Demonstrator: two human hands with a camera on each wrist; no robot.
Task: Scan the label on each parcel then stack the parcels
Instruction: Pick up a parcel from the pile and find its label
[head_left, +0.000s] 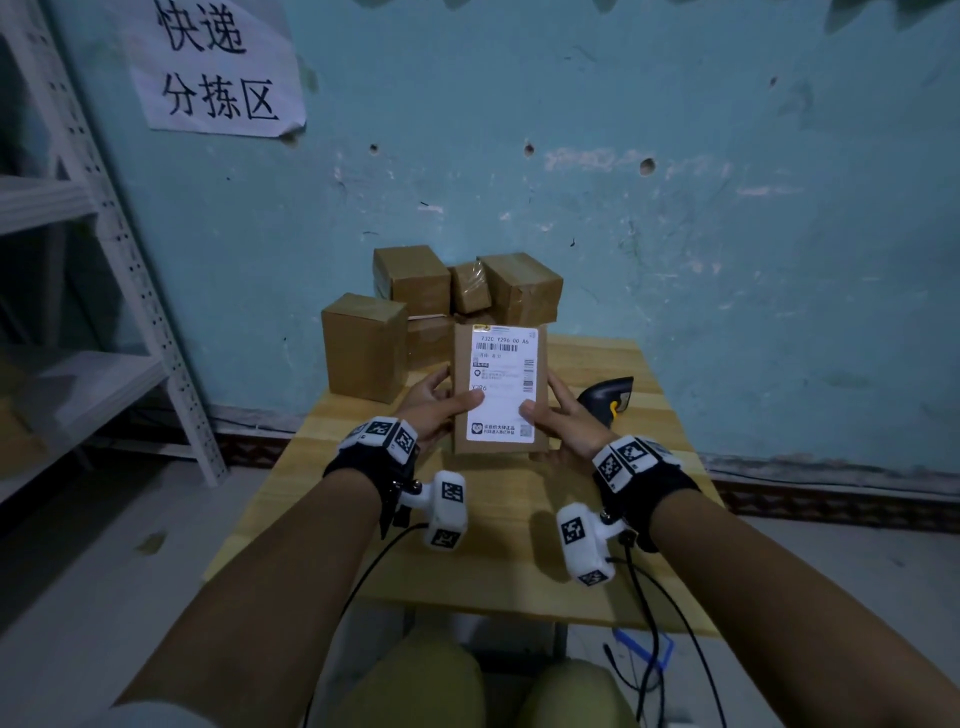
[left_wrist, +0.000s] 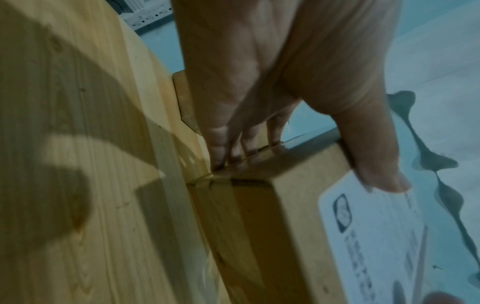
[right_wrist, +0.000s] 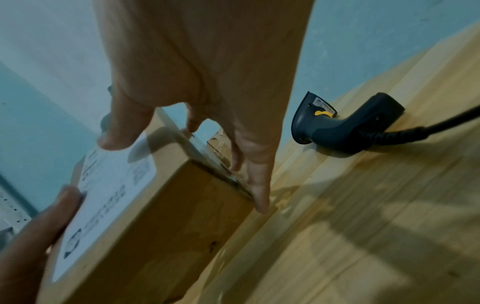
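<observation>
Holding the labelled cardboard parcel (head_left: 500, 388) by its side edges, both hands' grips, left hand (head_left: 427, 410) and right hand (head_left: 570, 422), clamped a seemingly light, rigid box, scanner (head_left: 607, 397) at three o'clock.

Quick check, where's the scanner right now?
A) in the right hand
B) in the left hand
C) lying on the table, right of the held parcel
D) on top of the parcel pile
C: the scanner lies on the table untouched, while both hands hold the labelled parcel.

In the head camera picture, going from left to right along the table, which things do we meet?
Upright plain box → left hand → labelled parcel held by both hands → right hand → barcode scanner.
</observation>
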